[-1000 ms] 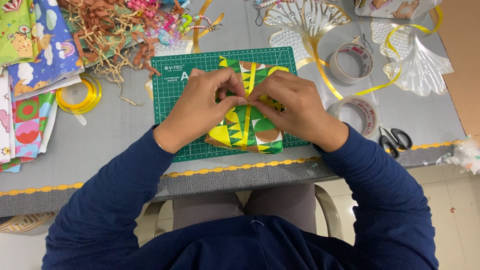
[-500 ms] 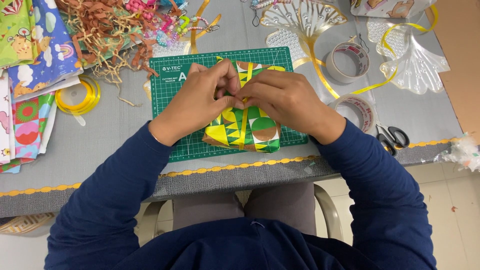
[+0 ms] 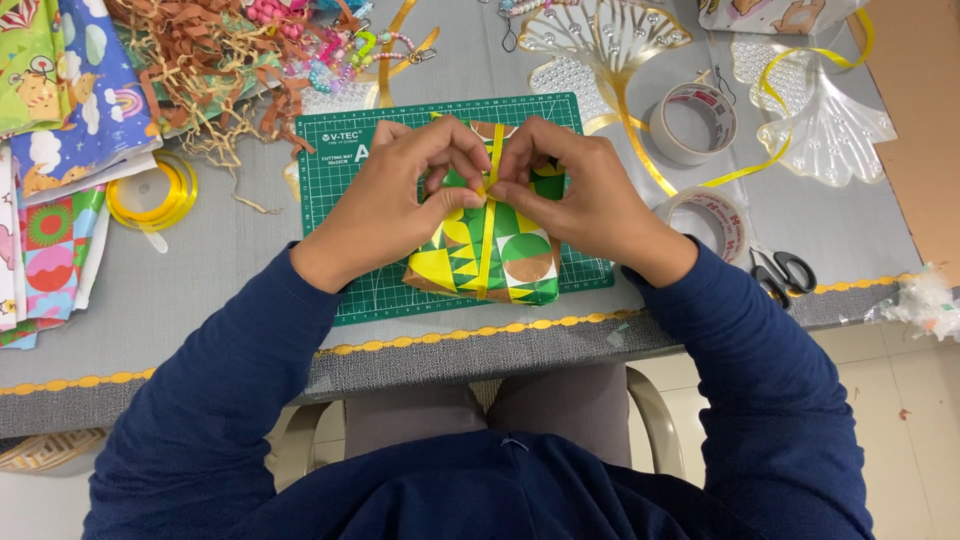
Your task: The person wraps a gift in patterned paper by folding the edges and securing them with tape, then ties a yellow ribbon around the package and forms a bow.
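wrapped parcel [image 3: 487, 255] | green-yellow-brown | rectangular | on green mat [image 3: 340, 210]

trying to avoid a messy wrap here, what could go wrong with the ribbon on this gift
The yellow ribbon is pinched at one spot by both hands, left and right; if either thumb slips, it may slacken or slide off-centre on the gift. The ribbon's tail runs toward the tape roll and clear fan ornament, so pulling might drag them.
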